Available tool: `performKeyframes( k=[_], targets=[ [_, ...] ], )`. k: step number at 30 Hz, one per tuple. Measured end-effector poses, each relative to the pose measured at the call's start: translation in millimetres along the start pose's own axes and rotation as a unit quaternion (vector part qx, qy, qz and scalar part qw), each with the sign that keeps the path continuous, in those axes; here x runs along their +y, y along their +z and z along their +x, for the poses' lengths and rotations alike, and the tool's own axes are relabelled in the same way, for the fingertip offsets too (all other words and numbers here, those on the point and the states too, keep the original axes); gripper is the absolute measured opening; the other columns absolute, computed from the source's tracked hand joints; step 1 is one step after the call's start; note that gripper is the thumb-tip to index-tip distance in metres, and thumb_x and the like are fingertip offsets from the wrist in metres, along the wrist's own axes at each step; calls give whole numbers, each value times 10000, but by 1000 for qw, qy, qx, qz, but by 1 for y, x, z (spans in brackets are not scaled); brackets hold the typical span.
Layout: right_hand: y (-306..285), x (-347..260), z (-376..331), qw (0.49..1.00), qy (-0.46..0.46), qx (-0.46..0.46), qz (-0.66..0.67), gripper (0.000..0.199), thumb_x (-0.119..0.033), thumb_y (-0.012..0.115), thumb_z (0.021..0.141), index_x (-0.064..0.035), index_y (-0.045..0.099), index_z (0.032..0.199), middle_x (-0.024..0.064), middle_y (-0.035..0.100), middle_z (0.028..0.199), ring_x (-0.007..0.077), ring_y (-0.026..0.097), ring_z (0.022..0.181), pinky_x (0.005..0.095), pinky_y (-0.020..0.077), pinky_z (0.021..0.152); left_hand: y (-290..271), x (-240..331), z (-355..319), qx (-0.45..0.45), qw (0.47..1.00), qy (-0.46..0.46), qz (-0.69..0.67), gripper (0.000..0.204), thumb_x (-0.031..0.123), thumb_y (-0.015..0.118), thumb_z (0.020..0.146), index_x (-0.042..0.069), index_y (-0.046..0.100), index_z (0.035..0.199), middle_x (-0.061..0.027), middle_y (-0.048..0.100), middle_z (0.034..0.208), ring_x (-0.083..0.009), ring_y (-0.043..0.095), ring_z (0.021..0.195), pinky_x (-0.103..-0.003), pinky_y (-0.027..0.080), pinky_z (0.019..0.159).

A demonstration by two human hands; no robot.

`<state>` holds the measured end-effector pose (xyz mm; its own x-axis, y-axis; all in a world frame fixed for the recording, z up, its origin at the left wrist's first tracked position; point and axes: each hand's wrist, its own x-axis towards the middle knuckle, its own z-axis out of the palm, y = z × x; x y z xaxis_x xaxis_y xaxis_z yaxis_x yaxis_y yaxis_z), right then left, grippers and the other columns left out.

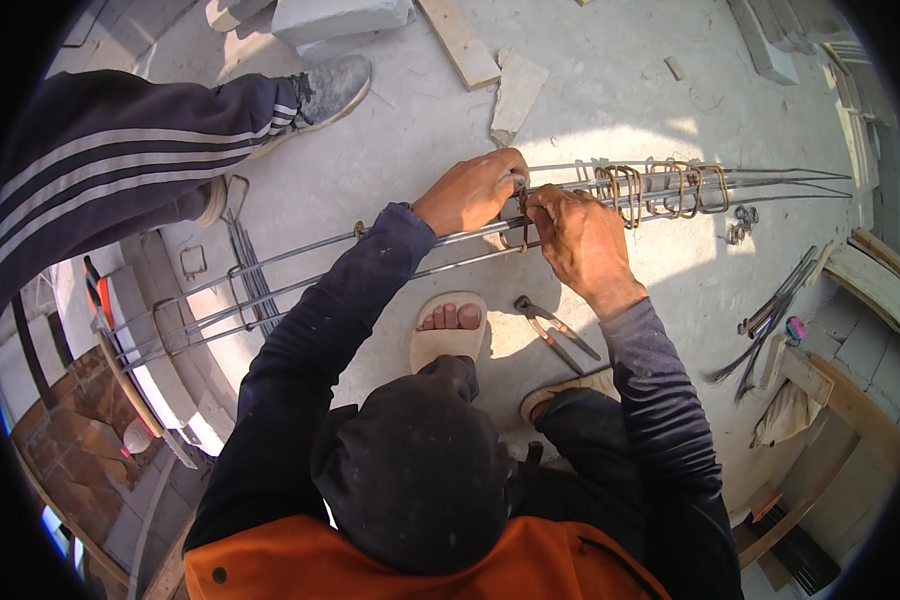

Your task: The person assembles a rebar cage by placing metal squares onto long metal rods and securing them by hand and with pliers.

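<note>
A long cage of thin steel rebar [475, 232] stretches across in front of me, above the pale floor. My left hand [475, 190] is closed at the top of a rusty stirrup [524, 236] that rings the bars. From the other side my right hand [580, 240] closes on the same stirrup, fingertips bent against it; any tie wire between the fingers is hidden. Just right of that hand, several brown stirrups [625, 195] hang bunched on the bars. Below the cage, pincers [560, 338] with dark red-and-black handles lie on the floor by my feet.
Another person's striped trouser leg [140, 150] and grey shoe [332, 88] stand at upper left. Wire coils [740, 225] and a bundle of dark rods [778, 308] lie at right. A wooden plank [460, 40] and white blocks [340, 18] lie at the far side.
</note>
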<state>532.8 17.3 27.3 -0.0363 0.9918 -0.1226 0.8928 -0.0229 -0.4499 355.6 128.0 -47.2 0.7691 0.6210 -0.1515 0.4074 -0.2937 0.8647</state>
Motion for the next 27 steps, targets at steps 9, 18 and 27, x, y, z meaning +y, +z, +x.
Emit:
performKeyframes(
  k=[9, 18, 27],
  targets=[
    [-4, 6, 4, 1000, -14, -23, 12, 158, -115, 704, 940, -60, 714, 1088, 177, 763, 955, 397, 727, 945, 491, 595, 815, 1, -3, 0, 0, 999, 38, 7, 294, 203, 501, 1083, 11, 662, 1236, -216, 701, 1227, -433, 672, 1149, -505, 525, 1006],
    [-6, 8, 8, 998, -62, -7, -5, 136, -127, 699, 947, -62, 713, 1066, 170, 751, 917, 384, 721, 904, 492, 588, 793, -5, -7, -2, -12, 998, 61, 9, 285, 184, 524, 1060, -4, 678, 1211, -205, 693, 1176, -417, 668, 1105, -485, 528, 982],
    [-2, 30, 50, 999, 3, -35, 10, 146, -227, 673, 1040, -88, 709, 1067, 114, 743, 849, 306, 738, 813, 429, 567, 751, 16, 2, -13, 57, 997, 36, 47, 192, 156, 564, 1058, 23, 672, 1147, -195, 703, 1130, -435, 683, 1040, -509, 556, 900]
  ],
)
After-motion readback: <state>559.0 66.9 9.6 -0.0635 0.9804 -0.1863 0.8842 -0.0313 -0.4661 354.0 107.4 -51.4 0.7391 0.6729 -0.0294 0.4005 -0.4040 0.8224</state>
